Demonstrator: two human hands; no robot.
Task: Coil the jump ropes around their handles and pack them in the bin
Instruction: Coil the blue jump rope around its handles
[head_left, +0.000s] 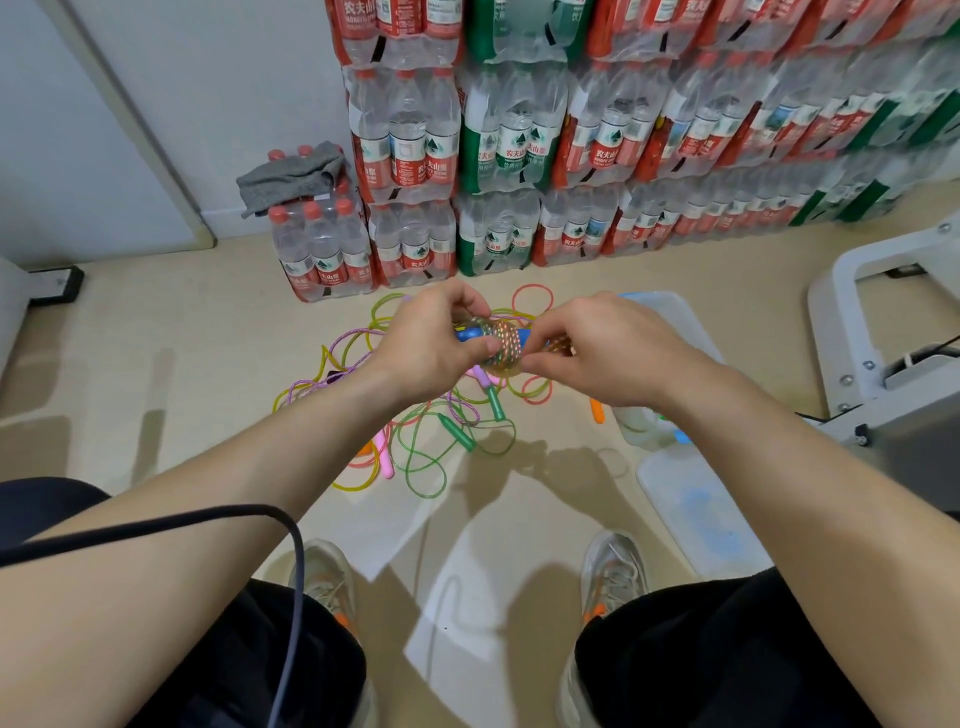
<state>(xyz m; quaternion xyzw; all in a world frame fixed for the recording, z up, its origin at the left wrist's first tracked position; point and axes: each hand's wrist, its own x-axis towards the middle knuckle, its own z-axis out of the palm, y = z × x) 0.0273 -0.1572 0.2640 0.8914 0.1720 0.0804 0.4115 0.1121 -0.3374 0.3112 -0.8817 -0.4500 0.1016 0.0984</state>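
Nearest are two knees in black shorts, with a black cable (296, 551) looping over the left one. Just beyond them the left shoe (324, 577) and right shoe (613, 571) stand on the beige floor (156, 364), on the near side of the heap of loose ropes (441, 431).

Both bare forearms reach forward over that heap. Above it, the left hand (431, 338) and right hand (597, 348) hold a coiled jump rope (504, 345) in the air. Its glittery cord is wound round a pair of blue handles (467, 333). The left grip is clamped on the bundle, thumb pressed on the coil and fingers curled over the top. The right grip pinches the coil's other end.

The heap itself is a tangle of green, pink, yellow and purple cords with green, pink and orange handles, lying on the floor.

Right of the heap sits a clear plastic bin (670, 312), mostly hidden behind the right forearm. A flat clear lid (696, 514) lies nearer, and a white frame (857, 322) stands further right.

Behind the heap, packs of bottled water (519, 156) are stacked against the wall. A grey cloth (291, 179) lies on the low pack at their left end.
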